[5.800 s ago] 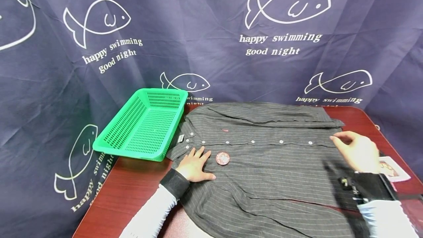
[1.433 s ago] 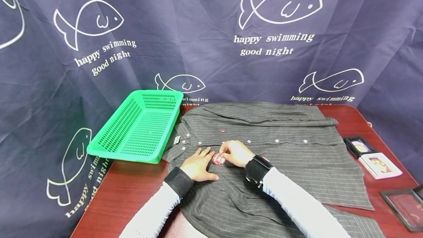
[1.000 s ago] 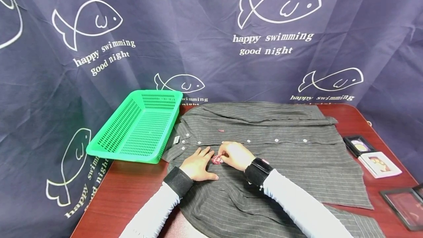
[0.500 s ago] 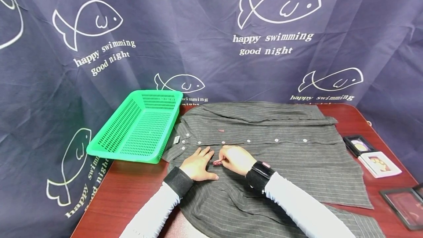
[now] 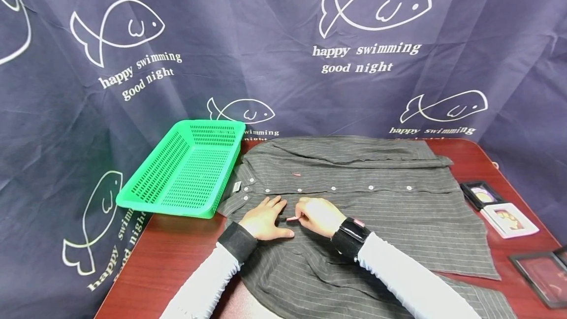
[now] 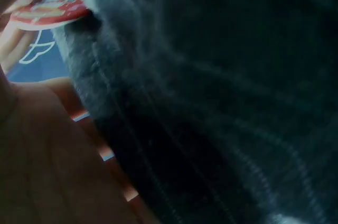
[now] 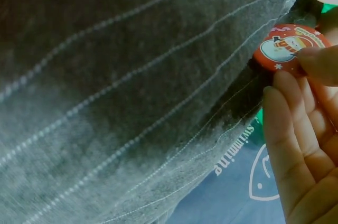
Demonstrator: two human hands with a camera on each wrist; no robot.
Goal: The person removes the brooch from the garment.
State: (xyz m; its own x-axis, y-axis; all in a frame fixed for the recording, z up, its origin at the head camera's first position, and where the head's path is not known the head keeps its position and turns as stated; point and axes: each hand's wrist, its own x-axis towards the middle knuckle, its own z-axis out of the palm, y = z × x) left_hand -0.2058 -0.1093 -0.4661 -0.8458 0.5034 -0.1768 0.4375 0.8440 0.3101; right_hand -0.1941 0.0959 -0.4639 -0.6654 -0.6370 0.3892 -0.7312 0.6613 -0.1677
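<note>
A dark grey pinstriped shirt (image 5: 390,220) lies spread out, its collar toward the basket and its white buttons running across. My left hand (image 5: 263,220) rests on the upper part of the shirt with fingers spread, just left of a round red badge (image 5: 291,219). Between thumb and fingers, my right hand (image 5: 319,215) pinches this badge, which stands tilted nearly edge-on against the cloth. The right wrist view shows a snowman on the badge's face (image 7: 280,49). Its back and any pin are hidden. In the left wrist view, the badge (image 6: 47,10) touches the fabric's edge.
A green plastic basket (image 5: 133,198) stands at the left beyond the collar. Along the table's right side are a small black case (image 5: 483,193), a white picture box (image 5: 509,228) and a dark-framed clear-lidded case (image 5: 540,279). A printed blue curtain (image 5: 283,23) hangs behind.
My right hand has come from the shirt's right end to the badge, which lay flat. Over the last second it has tipped the badge up to nearly edge-on. My left hand has stayed nearly still.
</note>
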